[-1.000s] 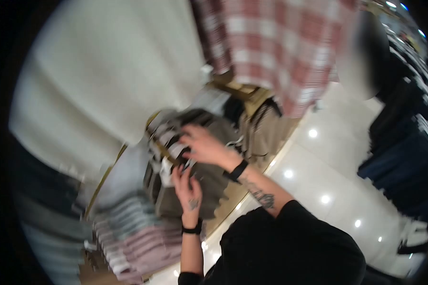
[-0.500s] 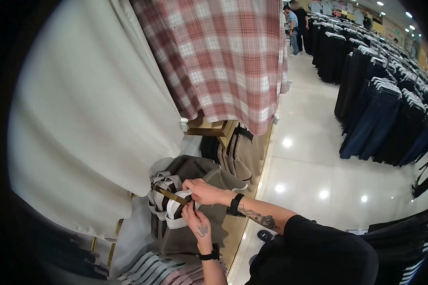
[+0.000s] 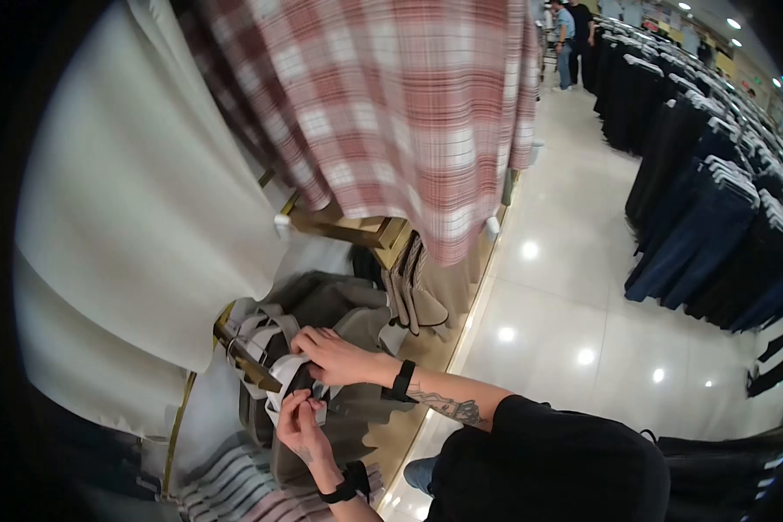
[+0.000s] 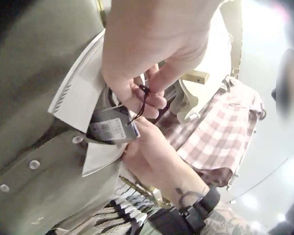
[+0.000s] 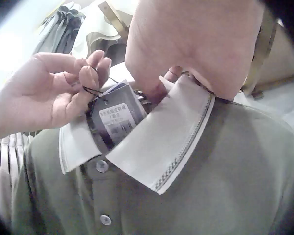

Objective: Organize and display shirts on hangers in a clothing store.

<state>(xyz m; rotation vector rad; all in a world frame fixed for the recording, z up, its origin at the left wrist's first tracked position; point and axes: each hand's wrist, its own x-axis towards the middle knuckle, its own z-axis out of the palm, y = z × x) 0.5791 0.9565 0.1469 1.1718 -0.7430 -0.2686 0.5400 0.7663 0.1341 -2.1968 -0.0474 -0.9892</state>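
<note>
Showing on dark hang tag (image 5: 112,99), lying at white collar (image 5: 161,132) of grey-green shirt (image 5: 210,171): white sticker (image 5: 118,118), carrying short lines of Chinese characters and, beneath them, barcode. Blurring too much in right-wrist view for sure wording or digits; washing out further in left-wrist view. In head view, showing small coloured panels (image 3: 650,26) beyond dark trousers (image 3: 696,235), appearing too small for reading.

A clothing shop — rows of dark trousers (image 3: 689,235) on pale hangers (image 3: 732,178) beside a glossy floor (image 3: 552,287), a hanging plaid garment (image 3: 400,113) — and a barcoded tag (image 5: 116,120) at a shirt's (image 5: 210,186) collar (image 5: 161,137).
</note>
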